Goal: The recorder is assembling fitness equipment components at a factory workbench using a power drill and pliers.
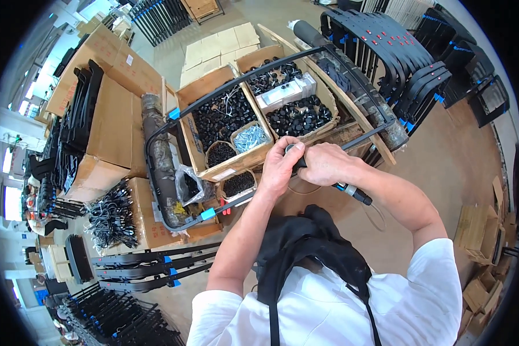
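A black tubular frame (236, 79) with rounded corners and blue tape lies across two padded supports, reaching over boxes of small parts. My right hand (328, 164) is wrapped round a dark electric screwdriver (354, 193), whose rear end and cable stick out below the palm. Close beside it, my left hand (279, 167) is closed at the frame's near bar, thumb against a small dark part by the screwdriver's front. What the left fingers grip is hidden, as is the screwdriver's tip.
Cardboard boxes (236, 155) hold black knobs (225, 115), silver screws (251, 138) and small dark screws (239, 183). A large carton (112, 115) with black parts stands left, above bundled cables (115, 216). Curved black frames (386, 43) are racked right; more bars (155, 268) lie lower left.
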A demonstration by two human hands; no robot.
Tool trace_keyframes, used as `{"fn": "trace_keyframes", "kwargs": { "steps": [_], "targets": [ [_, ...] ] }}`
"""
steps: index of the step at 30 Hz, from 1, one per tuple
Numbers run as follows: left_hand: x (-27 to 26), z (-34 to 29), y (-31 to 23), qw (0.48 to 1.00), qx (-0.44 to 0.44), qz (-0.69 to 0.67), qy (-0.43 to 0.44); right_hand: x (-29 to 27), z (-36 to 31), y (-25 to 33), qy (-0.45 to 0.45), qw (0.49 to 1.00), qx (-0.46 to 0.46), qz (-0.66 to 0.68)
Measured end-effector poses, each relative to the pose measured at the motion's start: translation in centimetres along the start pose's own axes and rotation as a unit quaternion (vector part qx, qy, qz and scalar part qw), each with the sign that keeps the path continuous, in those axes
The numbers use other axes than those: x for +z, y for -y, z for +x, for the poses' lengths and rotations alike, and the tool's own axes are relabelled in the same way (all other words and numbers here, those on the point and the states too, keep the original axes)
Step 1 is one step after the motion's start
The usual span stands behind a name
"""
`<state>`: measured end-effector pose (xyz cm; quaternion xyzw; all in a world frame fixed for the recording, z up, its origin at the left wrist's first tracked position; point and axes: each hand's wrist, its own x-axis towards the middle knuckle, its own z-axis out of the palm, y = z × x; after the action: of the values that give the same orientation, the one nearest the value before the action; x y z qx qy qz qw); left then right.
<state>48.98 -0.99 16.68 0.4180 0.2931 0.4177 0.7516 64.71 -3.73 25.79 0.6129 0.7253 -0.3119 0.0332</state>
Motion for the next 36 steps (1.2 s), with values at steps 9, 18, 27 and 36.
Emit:
{"fn": "trace_keyframes", "kwargs": {
  "steps": [9, 18, 27, 36],
  "targets": [
    [-0.5, -0.9, 0.7, 1.0, -0.008, -0.015, -0.023, 0.7, 0.5, -0.1, 0.03, 0.999, -0.011, -0.016],
    [-1.3, -0.5, 1.2, 1.0, -0.016, -0.015, -0.012, 0.5, 1.1, 0.5, 0.051, 0.998, 0.025, -0.007],
    [-1.0, -0.6, 1.0, 1.0, -0.019, -0.021, -0.007, -0.2, 1.5, 0.8, 0.097, 0.995, 0.018, -0.019],
    [-0.5, -0.4, 0.1, 1.0, -0.013, -0.017, 0.009, -0.5, 1.2, 0.9, 0.082, 0.996, 0.035, -0.018]
  ]
}}
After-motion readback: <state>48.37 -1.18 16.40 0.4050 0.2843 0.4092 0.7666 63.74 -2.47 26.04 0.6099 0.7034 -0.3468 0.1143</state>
